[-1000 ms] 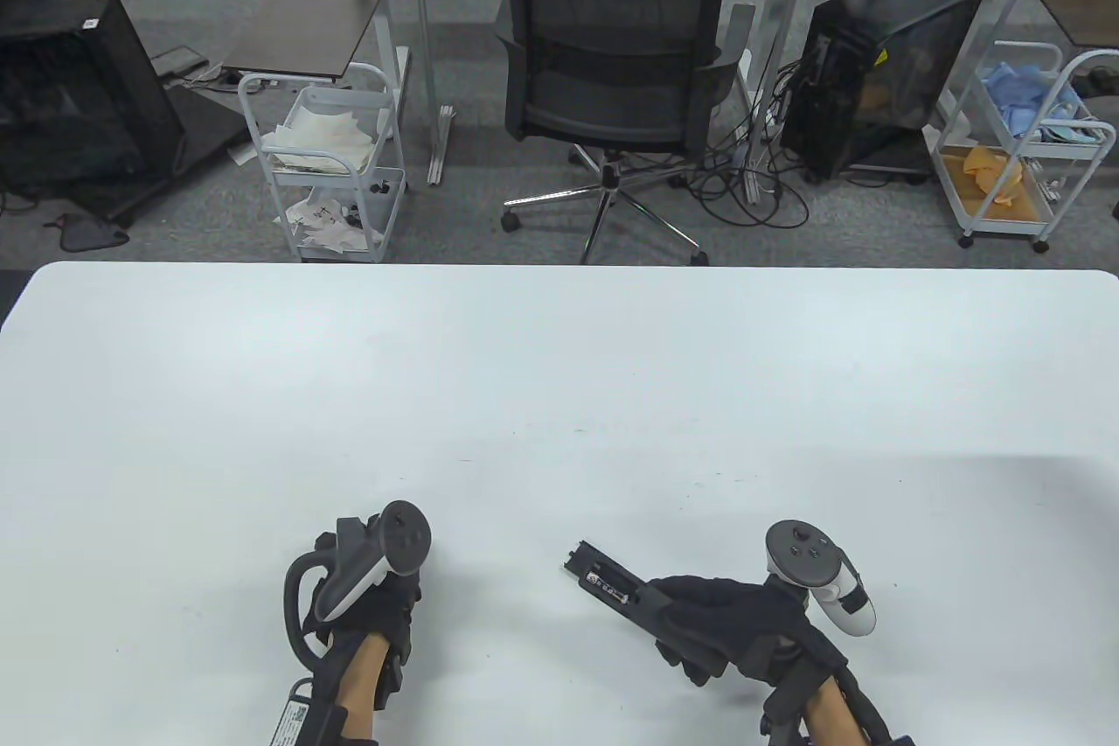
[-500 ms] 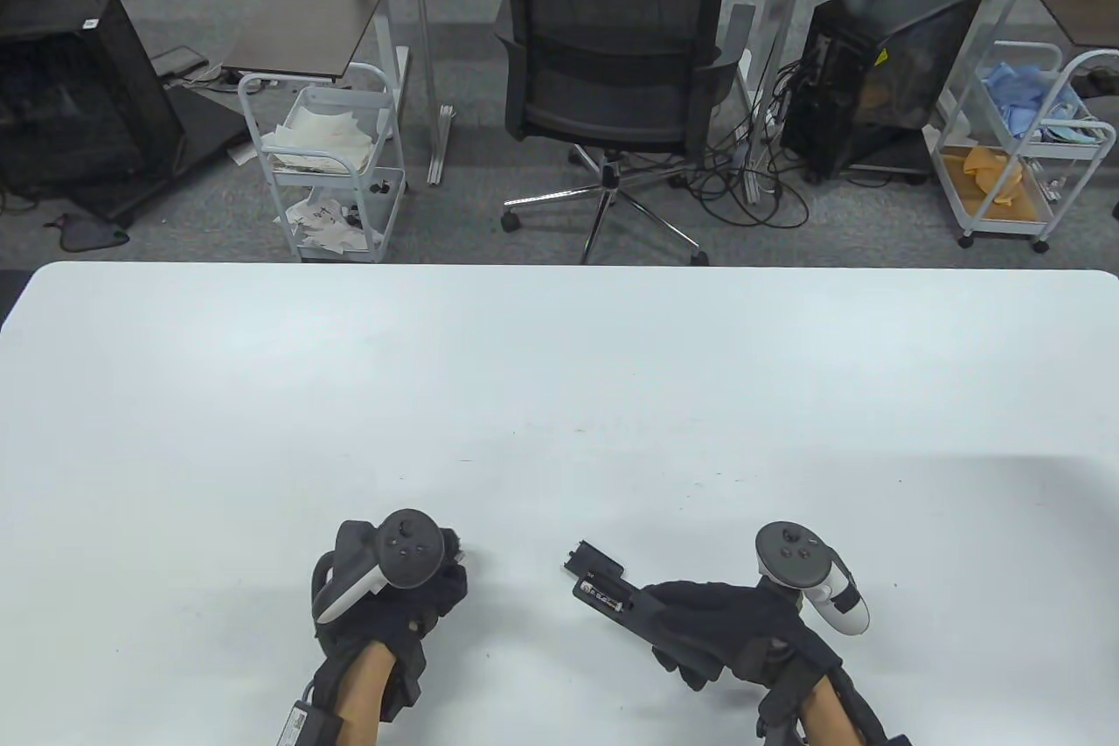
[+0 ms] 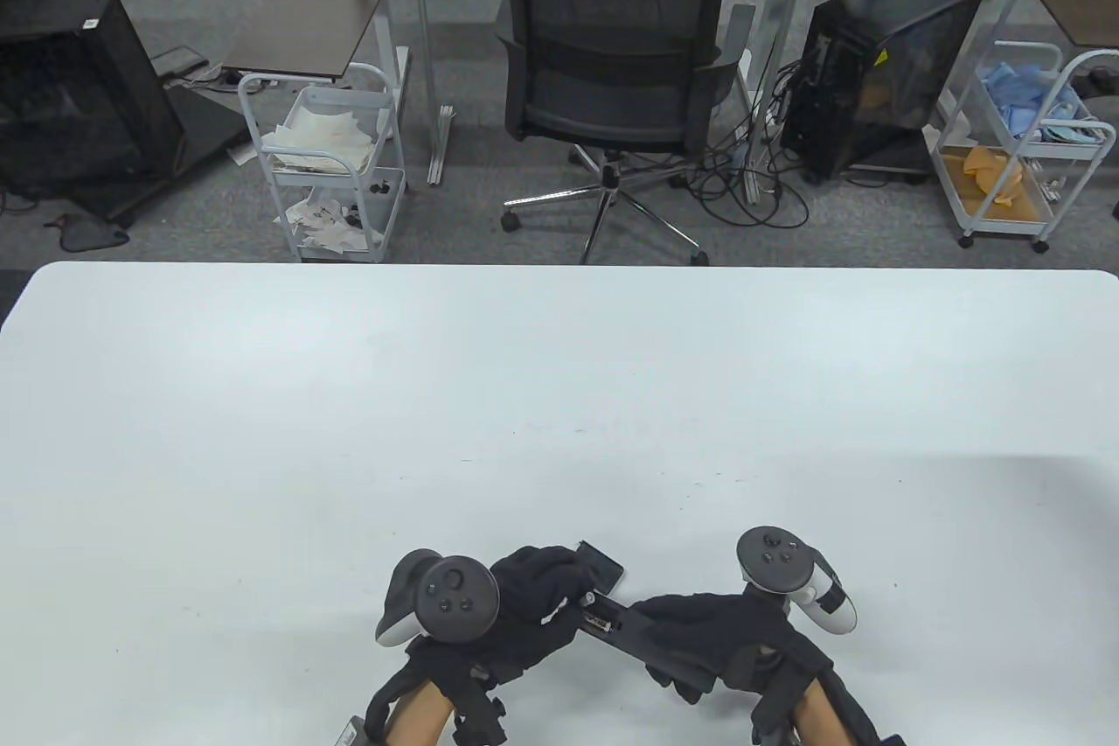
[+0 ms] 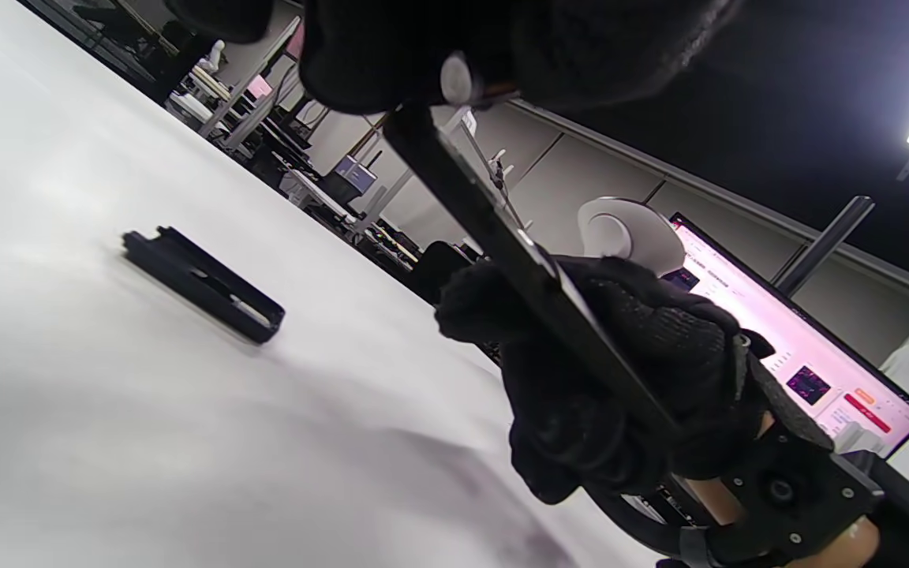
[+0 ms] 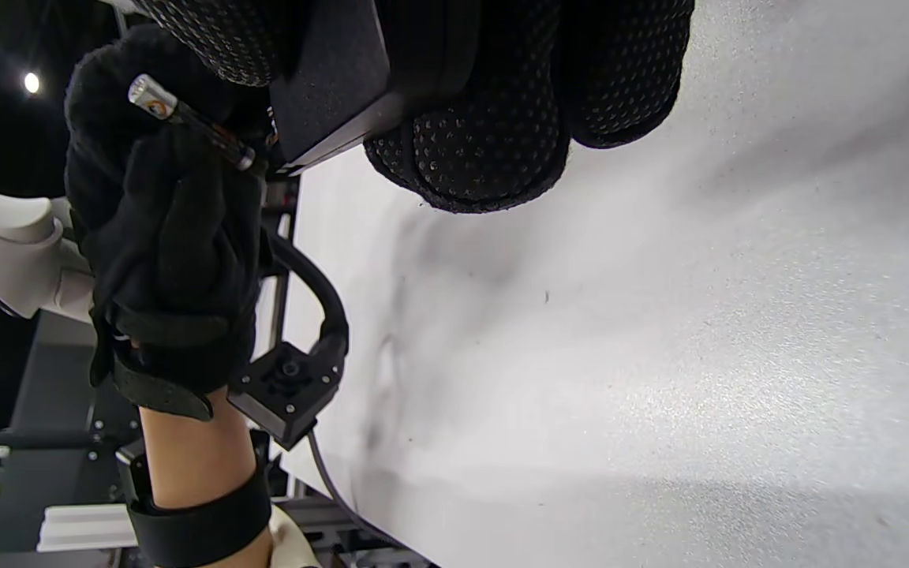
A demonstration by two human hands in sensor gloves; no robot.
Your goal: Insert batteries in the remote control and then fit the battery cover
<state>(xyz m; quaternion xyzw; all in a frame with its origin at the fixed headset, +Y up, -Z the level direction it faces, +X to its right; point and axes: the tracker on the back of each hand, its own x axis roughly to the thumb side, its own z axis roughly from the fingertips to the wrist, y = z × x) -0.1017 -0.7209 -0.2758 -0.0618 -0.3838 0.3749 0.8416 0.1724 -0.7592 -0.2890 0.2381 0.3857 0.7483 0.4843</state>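
The right hand grips the remote control at its near-right end, so its long axis runs up toward the far left with the open battery bay at the free end. The left hand, fingers pinched on 1 battery, meets that end from the left. The battery cover lies on the surface just beyond.

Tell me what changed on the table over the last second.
The left hand moved right across the table to the remote control, bringing a battery pinched in its fingers to the open compartment. The right hand still grips the remote. The battery cover still lies on the table beside it.
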